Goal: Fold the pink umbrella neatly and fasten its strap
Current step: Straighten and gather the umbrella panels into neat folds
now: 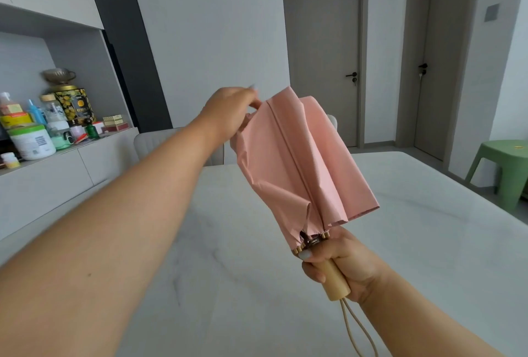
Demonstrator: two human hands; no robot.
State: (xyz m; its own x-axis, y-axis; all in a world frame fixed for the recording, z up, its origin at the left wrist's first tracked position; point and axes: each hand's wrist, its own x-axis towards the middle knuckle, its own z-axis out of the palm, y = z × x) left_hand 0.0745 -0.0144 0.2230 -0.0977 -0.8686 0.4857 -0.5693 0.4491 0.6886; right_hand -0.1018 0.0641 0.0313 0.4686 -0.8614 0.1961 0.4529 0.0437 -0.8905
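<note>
Pleating is the step in hand, by the look of it: the pink umbrella (303,168) is collapsed but its canopy hangs in loose, uneven panels, held up in the air above the pale table (428,242) with its tip pointing away from the person. The right hand (343,265) is wrapped tight around the wooden handle (335,282), the cord loop (357,331) dangling below it. The left hand (231,112) reaches to the far end of the canopy and pinches a fold of fabric near the tip between thumb and fingertips. No strap is visible from here; it may be hidden among the folds. The next move likely calls for drawing each panel flat and laying them one way round the shaft, then twisting the bundle snug so the strap can wrap and close.
</note>
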